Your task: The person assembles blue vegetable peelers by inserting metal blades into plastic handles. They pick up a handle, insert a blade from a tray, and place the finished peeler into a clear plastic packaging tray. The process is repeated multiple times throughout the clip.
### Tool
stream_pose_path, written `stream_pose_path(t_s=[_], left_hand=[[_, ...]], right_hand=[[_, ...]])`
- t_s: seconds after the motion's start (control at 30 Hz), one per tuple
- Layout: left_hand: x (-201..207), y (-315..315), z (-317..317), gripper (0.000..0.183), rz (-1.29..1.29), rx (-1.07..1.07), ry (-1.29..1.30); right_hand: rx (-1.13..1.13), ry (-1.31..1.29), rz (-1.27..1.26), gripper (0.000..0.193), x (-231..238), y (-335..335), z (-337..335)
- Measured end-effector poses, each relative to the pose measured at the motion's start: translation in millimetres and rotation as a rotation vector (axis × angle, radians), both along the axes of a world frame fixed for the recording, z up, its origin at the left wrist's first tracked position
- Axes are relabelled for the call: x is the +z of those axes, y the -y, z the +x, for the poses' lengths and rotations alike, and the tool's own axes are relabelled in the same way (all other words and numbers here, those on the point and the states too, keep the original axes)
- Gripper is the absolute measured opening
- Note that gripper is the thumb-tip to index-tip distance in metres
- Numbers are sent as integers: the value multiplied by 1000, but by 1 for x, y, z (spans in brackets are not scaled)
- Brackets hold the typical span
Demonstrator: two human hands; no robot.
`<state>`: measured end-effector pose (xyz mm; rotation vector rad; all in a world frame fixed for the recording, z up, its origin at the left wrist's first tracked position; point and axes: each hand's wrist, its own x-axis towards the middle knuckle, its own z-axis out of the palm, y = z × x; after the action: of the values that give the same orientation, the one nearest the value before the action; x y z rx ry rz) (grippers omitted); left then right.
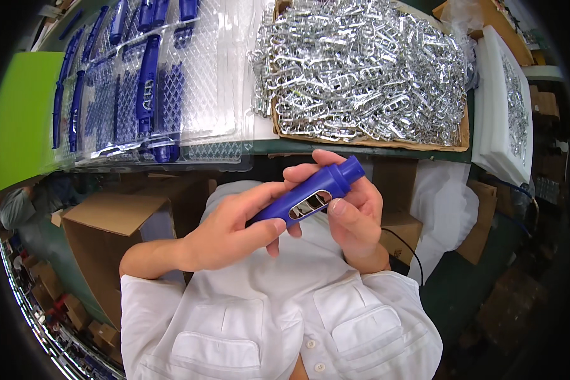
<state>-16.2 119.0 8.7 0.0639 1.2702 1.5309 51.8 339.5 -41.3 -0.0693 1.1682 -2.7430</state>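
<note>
A blue plastic tube-shaped handle (278,212) with a narrower round end lies slantwise across both my hands, in front of my chest. Set into its side is an oval window with a shiny metal rim (310,204). My left hand (240,221) is closed round the lower left end of the handle, thumb along its side. Near the narrower upper right end, my right hand (358,218) grips it with the thumb beside the window and fingers behind. The handle's far side is hidden by my fingers.
Ahead on the table, a clear plastic tray (209,82) holds several blue handles (147,82). Right of it, a shallow cardboard box (373,140) is heaped with shiny metal clips (367,69). White foam sheets (487,107) stand farther right. An open cardboard box (95,253) sits low on the left.
</note>
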Motion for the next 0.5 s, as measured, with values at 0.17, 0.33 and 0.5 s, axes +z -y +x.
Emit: stream_pose_path(t_s=[0.17, 0.33, 0.5], left_hand=[[6, 0, -1, 64, -173, -90, -1116], [15, -4, -8, 63, -288, -108, -1483], [40, -7, -37, 47, -164, -6, -910]], right_hand=[[-179, -64, 112, 58, 6, -3, -5], [-229, -79, 127, 61, 12, -10, -12], [-336, -169, 133, 63, 7, -22, -15]])
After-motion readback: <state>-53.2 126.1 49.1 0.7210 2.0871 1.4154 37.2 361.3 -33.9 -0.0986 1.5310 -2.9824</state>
